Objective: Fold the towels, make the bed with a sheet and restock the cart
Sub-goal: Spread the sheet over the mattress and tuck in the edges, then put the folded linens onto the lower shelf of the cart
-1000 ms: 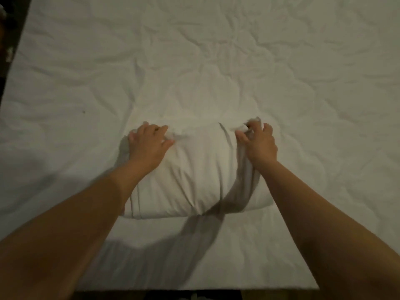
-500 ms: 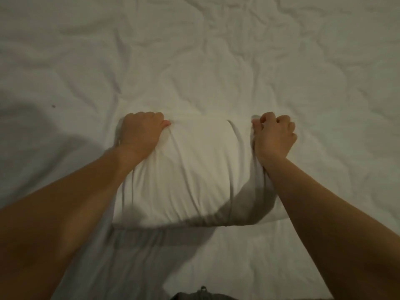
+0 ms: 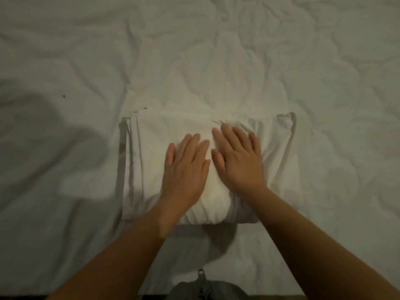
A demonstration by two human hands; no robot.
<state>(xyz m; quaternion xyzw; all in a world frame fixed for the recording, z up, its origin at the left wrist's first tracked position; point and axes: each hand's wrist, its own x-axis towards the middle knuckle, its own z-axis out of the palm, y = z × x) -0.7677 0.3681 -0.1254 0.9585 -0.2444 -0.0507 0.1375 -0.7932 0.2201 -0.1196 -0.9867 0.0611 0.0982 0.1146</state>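
Note:
A white folded towel (image 3: 275, 161) lies as a thick rectangle on the bed, its layered edges showing along its left side. My left hand (image 3: 185, 167) rests flat on the towel's middle with fingers straight. Beside it, my right hand (image 3: 238, 161) also lies flat on the towel, fingers spread and pointing away from me. The two hands nearly touch at the towel's centre. The bed under it is covered by a wrinkled white sheet (image 3: 216, 50).
The white sheet fills nearly the whole view, with many creases. A small dark speck (image 3: 64, 96) sits on the sheet to the left. The bed's near edge runs along the bottom, where a grey garment with a zipper pull (image 3: 201, 276) shows.
Both hands let go of the towel's far corners and moved inward, and now lie flat on its middle. The towel looks flatter, and the view has moved closer.

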